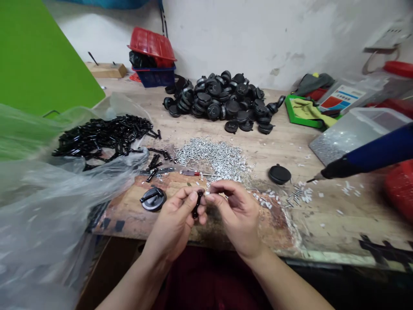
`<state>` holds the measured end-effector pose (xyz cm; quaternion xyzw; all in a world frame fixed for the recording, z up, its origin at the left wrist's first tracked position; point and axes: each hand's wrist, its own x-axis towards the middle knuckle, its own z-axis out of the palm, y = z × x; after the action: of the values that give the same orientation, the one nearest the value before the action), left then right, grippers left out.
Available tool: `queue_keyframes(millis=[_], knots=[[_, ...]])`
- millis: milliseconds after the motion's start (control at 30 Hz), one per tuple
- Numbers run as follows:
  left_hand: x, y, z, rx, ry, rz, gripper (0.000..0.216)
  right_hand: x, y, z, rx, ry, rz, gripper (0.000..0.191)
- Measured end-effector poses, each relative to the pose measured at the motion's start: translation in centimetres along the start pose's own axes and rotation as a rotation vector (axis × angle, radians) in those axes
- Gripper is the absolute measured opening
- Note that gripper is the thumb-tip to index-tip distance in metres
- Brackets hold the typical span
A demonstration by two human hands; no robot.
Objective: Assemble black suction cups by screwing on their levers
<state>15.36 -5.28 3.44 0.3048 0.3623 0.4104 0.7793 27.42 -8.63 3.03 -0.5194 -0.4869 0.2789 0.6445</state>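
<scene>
Black lever piece (196,206), a short stiff plastic bar, stood nearly upright between the two hands just above the near edge of the wooden bench (322,215). It looked light and rigid, smooth enough to slip, and so small that only fingertips could manage it; the sensible hold seemed to be along its lower shank, leaving the top end free.

The left hand (176,221) had its thumb and first fingers closed on that bar from the left side. The right hand (237,213) was curled in beside it, thumb and forefinger pinched at the bar's top end, apparently on a small pale screw (207,193) (too tiny to be sure of). Both grips were tight, fingers nearly touching across the part.

Just left of the hands lay a round black cap (152,199) with a lever across it; another plain black disc (279,174) sat well to the right. Beyond the hands spread a heap of silver screws (211,156), and farther back a big pile of black round parts (222,101). A clear plastic bag (48,206) spilling black levers (103,135) covered the left side. A blue power screwdriver (371,156) pointed in from the right, touching neither hand.
</scene>
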Motion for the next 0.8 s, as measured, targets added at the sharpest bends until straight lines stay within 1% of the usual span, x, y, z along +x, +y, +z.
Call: queue_keyframes(millis=[100,200,267,367,467,600,667,733,800], knots=[[-0.3,-0.1,0.4,0.006,0.027,0.038,0.019,-0.4,0.2,0.0,0.036,-0.013,0.017,0.021],[-0.5,-0.4,0.7,0.03,0.042,0.091,0.018,-0.5,0.2,-0.2,0.036,-0.001,0.001,0.022],[-0.7,-0.4,0.8,0.053,0.055,0.121,0.016,-0.4,0.2,-0.3,0.051,0.012,0.022,0.022],[-1.0,-0.3,0.7,0.046,0.02,0.114,0.016,0.2,0.5,-0.5,0.202,0.015,0.163,0.023],[-1.2,0.1,0.7,0.004,-0.066,0.056,0.017,0.9,1.0,-0.6,0.413,-0.047,0.323,0.029],[-1.1,0.1,0.8,0.003,-0.075,0.035,0.017,1.0,1.2,-0.6,0.553,-0.102,0.409,0.029],[-1.0,-0.3,0.7,0.041,-0.056,0.073,0.016,0.7,1.1,-0.5,0.578,-0.095,0.436,0.027],[-0.9,-0.7,0.6,0.125,-0.01,0.172,0.013,0.2,1.0,-0.3,0.558,-0.063,0.443,0.023],[-1.0,-1.2,0.5,0.265,0.061,0.287,0.009,-0.4,0.8,-0.2,0.477,-0.015,0.414,0.021]])
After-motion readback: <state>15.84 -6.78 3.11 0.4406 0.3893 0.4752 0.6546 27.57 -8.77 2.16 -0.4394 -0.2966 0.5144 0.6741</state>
